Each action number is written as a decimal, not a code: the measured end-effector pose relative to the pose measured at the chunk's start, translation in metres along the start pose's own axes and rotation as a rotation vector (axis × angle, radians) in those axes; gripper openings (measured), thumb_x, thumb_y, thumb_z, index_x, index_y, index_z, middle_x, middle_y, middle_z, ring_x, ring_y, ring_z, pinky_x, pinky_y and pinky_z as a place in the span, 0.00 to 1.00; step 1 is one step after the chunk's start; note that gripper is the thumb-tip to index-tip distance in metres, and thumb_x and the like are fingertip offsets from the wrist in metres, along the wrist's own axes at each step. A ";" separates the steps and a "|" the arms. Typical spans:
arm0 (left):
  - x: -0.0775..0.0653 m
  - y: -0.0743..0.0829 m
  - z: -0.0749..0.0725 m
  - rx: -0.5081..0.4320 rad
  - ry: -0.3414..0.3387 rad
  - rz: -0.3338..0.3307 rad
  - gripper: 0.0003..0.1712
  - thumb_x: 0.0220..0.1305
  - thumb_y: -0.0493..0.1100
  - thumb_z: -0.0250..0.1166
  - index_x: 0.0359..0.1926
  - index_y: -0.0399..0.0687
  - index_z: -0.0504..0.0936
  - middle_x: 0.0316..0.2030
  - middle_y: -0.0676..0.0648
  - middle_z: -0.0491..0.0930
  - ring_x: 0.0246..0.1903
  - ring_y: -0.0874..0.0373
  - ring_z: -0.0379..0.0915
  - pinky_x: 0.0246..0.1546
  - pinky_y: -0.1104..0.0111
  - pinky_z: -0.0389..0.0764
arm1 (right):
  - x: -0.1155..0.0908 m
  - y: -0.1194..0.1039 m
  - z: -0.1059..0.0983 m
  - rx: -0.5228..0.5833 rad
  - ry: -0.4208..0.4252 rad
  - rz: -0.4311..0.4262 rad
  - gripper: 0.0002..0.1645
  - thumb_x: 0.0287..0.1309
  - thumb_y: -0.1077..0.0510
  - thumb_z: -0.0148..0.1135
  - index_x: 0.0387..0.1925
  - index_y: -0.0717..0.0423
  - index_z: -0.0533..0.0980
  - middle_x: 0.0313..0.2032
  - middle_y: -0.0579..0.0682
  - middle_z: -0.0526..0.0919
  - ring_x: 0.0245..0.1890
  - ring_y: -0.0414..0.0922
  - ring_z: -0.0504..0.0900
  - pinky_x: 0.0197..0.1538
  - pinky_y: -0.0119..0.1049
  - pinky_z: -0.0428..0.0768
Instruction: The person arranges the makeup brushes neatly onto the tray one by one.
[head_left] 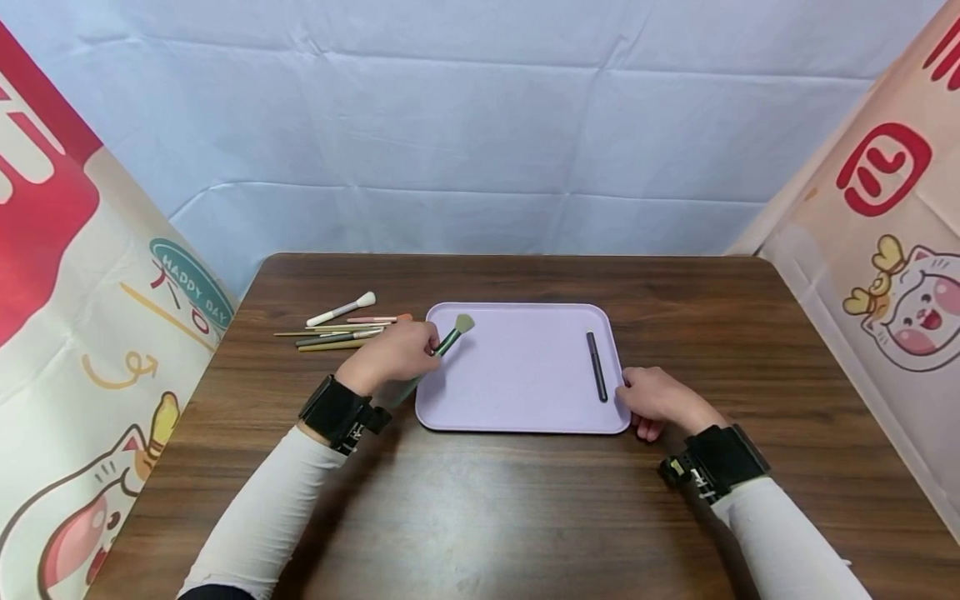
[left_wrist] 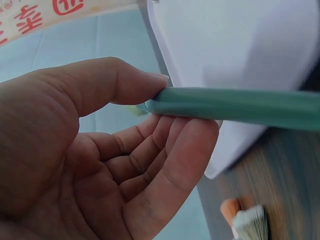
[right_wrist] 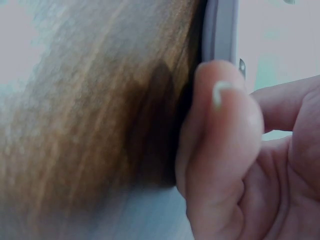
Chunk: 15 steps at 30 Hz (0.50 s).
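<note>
My left hand (head_left: pixel 397 352) pinches a green makeup brush (head_left: pixel 450 340) between thumb and fingers, over the left side of a lilac tray (head_left: pixel 525 421). The brush's pale, fanned bristles point up and to the right. In the left wrist view its smooth green handle (left_wrist: pixel 240 107) runs off to the right from the fingertips. At the tray's lower right edge, my right hand (head_left: pixel 660 396) grips the rim, thumb on top and fingers curled by the side. A slim black pen-like stick (head_left: pixel 597 367) lies on the tray near that hand.
Left of the tray, several makeup brushes (head_left: pixel 337 339) lie in a loose bunch on the brown wooden table (head_left: pixel 525 508). A white-handled brush (head_left: pixel 341 310) is at the back of the bunch. Pale blue cloth (head_left: pixel 480 125) hangs behind the table, with printed cloths at both sides.
</note>
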<state>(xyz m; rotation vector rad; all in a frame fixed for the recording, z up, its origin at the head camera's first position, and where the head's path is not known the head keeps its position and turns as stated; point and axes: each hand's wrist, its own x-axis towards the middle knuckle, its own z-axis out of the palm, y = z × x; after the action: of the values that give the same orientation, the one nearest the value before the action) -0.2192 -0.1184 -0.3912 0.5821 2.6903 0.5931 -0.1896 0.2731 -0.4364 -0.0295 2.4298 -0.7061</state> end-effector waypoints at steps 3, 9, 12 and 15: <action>0.004 0.005 0.002 -0.022 -0.016 -0.002 0.02 0.64 0.38 0.60 0.36 0.43 0.75 0.20 0.53 0.65 0.21 0.61 0.58 0.27 0.69 0.61 | -0.001 0.000 0.000 -0.003 -0.001 0.002 0.10 0.67 0.62 0.43 0.35 0.63 0.69 0.22 0.56 0.79 0.13 0.44 0.81 0.19 0.37 0.81; 0.015 0.016 0.009 -0.034 -0.041 -0.005 0.04 0.65 0.38 0.60 0.39 0.42 0.78 0.24 0.49 0.75 0.22 0.59 0.65 0.28 0.68 0.67 | -0.001 0.000 0.001 -0.005 -0.004 -0.002 0.10 0.68 0.62 0.43 0.35 0.63 0.70 0.22 0.56 0.79 0.14 0.44 0.81 0.19 0.37 0.81; 0.021 0.021 0.013 -0.043 -0.043 0.000 0.03 0.66 0.38 0.60 0.38 0.43 0.78 0.25 0.48 0.76 0.22 0.59 0.66 0.28 0.68 0.67 | 0.000 0.001 0.001 -0.006 -0.004 0.003 0.10 0.68 0.62 0.43 0.35 0.63 0.70 0.22 0.56 0.79 0.14 0.44 0.81 0.19 0.37 0.81; 0.027 0.028 0.018 -0.040 -0.037 -0.001 0.03 0.66 0.39 0.61 0.37 0.44 0.79 0.25 0.48 0.77 0.23 0.59 0.66 0.28 0.68 0.67 | 0.000 0.000 0.001 -0.001 -0.001 -0.001 0.10 0.69 0.61 0.43 0.35 0.63 0.69 0.22 0.57 0.79 0.13 0.44 0.81 0.19 0.37 0.81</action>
<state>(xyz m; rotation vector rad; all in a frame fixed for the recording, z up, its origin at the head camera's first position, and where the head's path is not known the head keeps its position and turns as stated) -0.2270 -0.0772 -0.4000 0.5761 2.6379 0.6282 -0.1890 0.2732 -0.4368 -0.0318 2.4293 -0.7045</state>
